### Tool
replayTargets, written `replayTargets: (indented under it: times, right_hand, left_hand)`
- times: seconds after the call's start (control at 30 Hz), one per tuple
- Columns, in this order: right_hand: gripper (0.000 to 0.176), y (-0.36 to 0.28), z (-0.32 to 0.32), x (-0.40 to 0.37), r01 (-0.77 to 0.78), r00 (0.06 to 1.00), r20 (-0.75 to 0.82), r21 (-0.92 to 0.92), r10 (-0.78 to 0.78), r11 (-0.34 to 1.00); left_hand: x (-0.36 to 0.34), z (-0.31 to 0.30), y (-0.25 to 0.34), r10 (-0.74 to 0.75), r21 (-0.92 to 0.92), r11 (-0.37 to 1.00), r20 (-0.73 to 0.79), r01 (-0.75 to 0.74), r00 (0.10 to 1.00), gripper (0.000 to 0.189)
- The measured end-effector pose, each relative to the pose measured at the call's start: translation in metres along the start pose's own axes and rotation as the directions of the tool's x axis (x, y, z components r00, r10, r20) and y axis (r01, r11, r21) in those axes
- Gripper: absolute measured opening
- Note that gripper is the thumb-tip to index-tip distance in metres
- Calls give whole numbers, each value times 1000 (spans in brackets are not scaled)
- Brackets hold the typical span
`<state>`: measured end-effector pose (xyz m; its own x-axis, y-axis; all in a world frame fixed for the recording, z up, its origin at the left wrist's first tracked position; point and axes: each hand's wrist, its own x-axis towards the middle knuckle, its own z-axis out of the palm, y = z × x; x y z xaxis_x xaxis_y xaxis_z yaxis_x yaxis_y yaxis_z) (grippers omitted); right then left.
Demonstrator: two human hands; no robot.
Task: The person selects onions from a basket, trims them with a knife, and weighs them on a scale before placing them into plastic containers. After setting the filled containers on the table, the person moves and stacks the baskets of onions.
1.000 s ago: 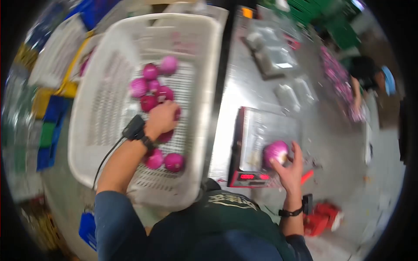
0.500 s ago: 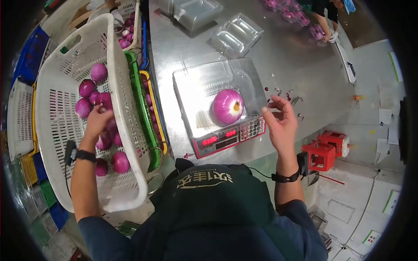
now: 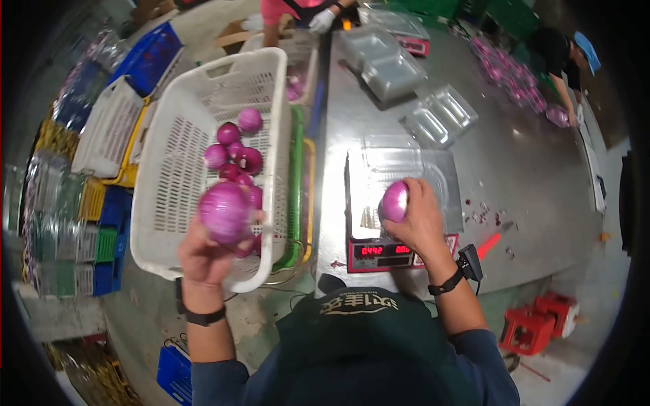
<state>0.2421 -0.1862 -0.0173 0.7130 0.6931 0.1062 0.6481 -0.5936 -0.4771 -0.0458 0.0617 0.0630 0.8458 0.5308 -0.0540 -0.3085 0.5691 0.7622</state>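
Observation:
My left hand (image 3: 205, 254) is closed around a large red onion (image 3: 225, 212), held up over the near part of the white perforated crate (image 3: 162, 233). Several more red onions (image 3: 250, 160) lie inside that crate. My right hand (image 3: 418, 220) grips another red onion (image 3: 395, 201) on the digital scale (image 3: 381, 262). Beneath this onion, a clear plastic clamshell box (image 3: 433, 177) rests open on the scale's plate. Red digits glow on the display, reading about 0.442 on the left; my wrist is near its keypad.
Empty clear clamshells (image 3: 443, 116) and stacked trays (image 3: 386, 64) sit on the steel table (image 3: 514, 176). Packed onions (image 3: 508, 78) line its far side, near a co-worker (image 3: 562, 64). Another person's gloved hand (image 3: 322, 21) is behind the crate. Onion scraps (image 3: 482, 215) lie right of the scale.
My left hand has lifted an onion out of the crate. My right hand has moved from beside the scale onto the onion there. The view has shifted, and the display has changed.

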Motion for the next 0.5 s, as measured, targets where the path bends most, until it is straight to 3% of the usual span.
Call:
replayTargets:
  times: [0.07, 0.13, 0.17, 0.23, 0.27, 0.3, 0.33, 0.37, 0.4, 0.47, 0.5]
  right_hand:
    - [80, 11, 4, 1, 16, 1000, -6, 89, -16, 996]
    - [80, 24, 3, 0, 5, 1000, -8, 163, -4, 987]
    - [80, 32, 1, -1, -50, 998, 2, 451, 56, 891]
    - [70, 39, -15, -7, -154, 986, 97, 832, 134, 533]
    - [70, 46, -21, -9, -153, 985, 88, 830, 145, 537]
    - [64, 55, -26, -11, -259, 962, 230, 941, 147, 220]
    - [59, 60, -34, -12, -344, 930, 356, 931, 97, -120]
    - [55, 58, -45, -15, -340, 927, 367, 911, 82, -234]
    - [55, 62, -51, -16, -325, 930, 354, 917, 97, -231]
    - [56, 72, -63, -19, -316, 935, 356, 849, 15, -423]
    - [54, 77, -66, -22, -317, 933, 360, 834, 11, -452]
  left_hand:
    - [-5, 27, -22, 42, 50, 998, -7, -42, 999, 94]
    - [-7, 52, -42, -6, 56, 998, -103, 11, 995, 103]
    - [-3, 58, -58, 43, 107, 994, -130, -29, 991, 106]
    - [4, 74, -79, 64, 156, 987, -104, -47, 993, 100]
    - [8, 81, -89, 49, 153, 988, -92, -34, 995, 96]
    - [12, 89, -99, 40, 150, 988, -77, -29, 996, 96]
    - [16, 97, -109, 26, 188, 982, -63, -13, 998, 93]
    - [21, 103, -118, 11, 226, 974, -48, 0, 999, 89]
    - [27, 107, -127, 3, 222, 975, -29, 3, 1000, 89]
    - [38, 117, -143, -43, 394, 918, 13, 35, 999, 87]
    - [42, 125, -151, -68, 400, 914, -7, 65, 998, 83]
